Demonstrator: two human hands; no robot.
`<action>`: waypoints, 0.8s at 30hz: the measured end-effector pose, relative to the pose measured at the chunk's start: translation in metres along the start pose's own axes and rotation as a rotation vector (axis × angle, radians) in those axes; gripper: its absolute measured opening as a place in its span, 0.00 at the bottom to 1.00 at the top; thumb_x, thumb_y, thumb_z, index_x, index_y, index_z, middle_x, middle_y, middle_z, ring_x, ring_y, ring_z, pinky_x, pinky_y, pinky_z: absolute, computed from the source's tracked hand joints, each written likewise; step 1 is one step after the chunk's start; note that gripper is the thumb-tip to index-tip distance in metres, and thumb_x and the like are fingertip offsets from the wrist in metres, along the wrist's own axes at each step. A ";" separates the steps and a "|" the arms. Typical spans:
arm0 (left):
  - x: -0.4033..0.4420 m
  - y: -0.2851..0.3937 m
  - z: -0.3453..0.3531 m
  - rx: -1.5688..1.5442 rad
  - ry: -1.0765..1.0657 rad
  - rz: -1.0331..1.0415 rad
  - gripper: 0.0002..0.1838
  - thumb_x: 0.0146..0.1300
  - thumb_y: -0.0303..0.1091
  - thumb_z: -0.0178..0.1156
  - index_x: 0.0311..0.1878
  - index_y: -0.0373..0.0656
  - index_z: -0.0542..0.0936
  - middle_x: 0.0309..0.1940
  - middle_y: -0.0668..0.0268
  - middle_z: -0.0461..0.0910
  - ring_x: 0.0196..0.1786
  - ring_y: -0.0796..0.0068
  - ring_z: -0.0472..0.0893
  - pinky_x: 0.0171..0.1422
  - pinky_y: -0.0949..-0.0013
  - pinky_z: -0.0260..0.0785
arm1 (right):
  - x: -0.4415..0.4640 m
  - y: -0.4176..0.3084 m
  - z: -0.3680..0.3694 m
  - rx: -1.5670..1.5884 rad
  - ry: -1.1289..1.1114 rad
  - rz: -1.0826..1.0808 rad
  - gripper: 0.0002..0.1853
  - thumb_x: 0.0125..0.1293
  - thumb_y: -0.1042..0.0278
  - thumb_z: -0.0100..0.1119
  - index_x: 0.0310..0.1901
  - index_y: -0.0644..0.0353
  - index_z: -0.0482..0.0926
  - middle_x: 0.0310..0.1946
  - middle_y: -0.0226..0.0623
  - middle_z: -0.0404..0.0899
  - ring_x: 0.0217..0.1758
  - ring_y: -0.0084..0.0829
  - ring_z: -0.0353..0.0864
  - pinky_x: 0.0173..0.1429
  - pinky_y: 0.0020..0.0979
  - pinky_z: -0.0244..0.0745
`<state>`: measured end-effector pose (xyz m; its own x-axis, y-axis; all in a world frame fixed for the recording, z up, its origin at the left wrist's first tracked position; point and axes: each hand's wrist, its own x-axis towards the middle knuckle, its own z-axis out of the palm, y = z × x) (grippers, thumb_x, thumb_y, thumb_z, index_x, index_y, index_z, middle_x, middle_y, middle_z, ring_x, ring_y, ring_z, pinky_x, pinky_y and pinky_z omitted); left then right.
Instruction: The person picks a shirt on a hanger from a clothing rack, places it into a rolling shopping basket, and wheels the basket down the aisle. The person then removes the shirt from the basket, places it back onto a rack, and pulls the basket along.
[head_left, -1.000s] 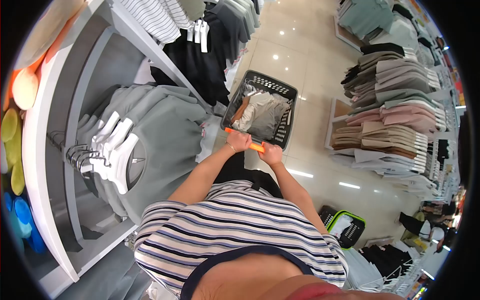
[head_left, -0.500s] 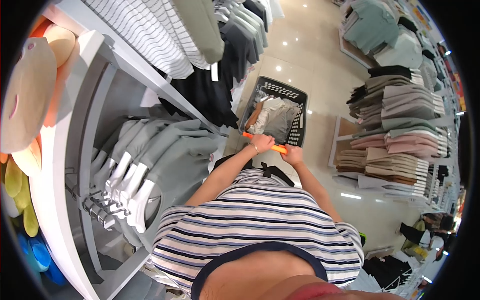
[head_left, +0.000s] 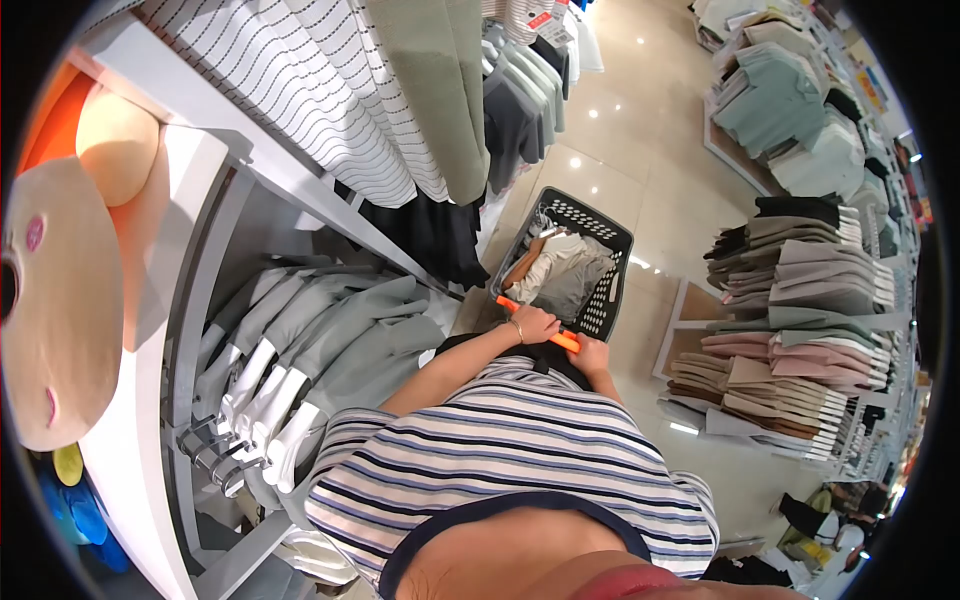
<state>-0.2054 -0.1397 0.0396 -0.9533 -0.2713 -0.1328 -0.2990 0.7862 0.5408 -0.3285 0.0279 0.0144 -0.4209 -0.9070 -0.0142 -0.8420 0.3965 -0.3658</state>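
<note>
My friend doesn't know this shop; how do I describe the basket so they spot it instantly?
Find the pale, shiny floor between the rows of hanging clothes. There, just ahead of the striped shirt, is the dark basket. Unlike the clothes around it, it has holed walls and a bright orange handle, held by the left hand and right hand.

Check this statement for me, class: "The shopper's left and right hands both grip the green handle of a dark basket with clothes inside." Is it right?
Not quite: the handle is orange, not green, as the head view shows. The left hand and right hand both grip it, and the dark basket has clothes inside.
</note>
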 end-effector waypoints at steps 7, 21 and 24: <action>0.012 -0.010 0.013 0.028 0.116 0.018 0.20 0.63 0.47 0.46 0.24 0.45 0.77 0.17 0.57 0.77 0.22 0.54 0.78 0.28 0.54 0.70 | 0.020 0.005 -0.014 0.004 -0.195 0.021 0.15 0.44 0.56 0.63 0.35 0.52 0.79 0.24 0.42 0.80 0.30 0.43 0.81 0.36 0.41 0.75; 0.031 -0.003 -0.001 0.040 0.090 -0.089 0.21 0.63 0.48 0.44 0.25 0.45 0.79 0.21 0.58 0.79 0.26 0.56 0.80 0.34 0.54 0.71 | 0.044 0.017 -0.031 0.149 -0.328 -0.033 0.17 0.46 0.58 0.63 0.39 0.53 0.76 0.31 0.43 0.80 0.37 0.44 0.80 0.41 0.42 0.75; 0.032 -0.003 -0.001 0.050 0.091 -0.092 0.20 0.62 0.47 0.44 0.25 0.45 0.78 0.21 0.58 0.79 0.26 0.56 0.79 0.33 0.54 0.71 | 0.048 0.019 -0.034 0.192 -0.373 -0.035 0.17 0.46 0.60 0.63 0.38 0.55 0.75 0.33 0.44 0.80 0.38 0.46 0.79 0.42 0.43 0.74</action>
<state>-0.2349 -0.1515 0.0342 -0.9145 -0.3913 -0.1025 -0.3891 0.7818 0.4873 -0.3759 -0.0034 0.0386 -0.2121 -0.9228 -0.3216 -0.7609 0.3624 -0.5382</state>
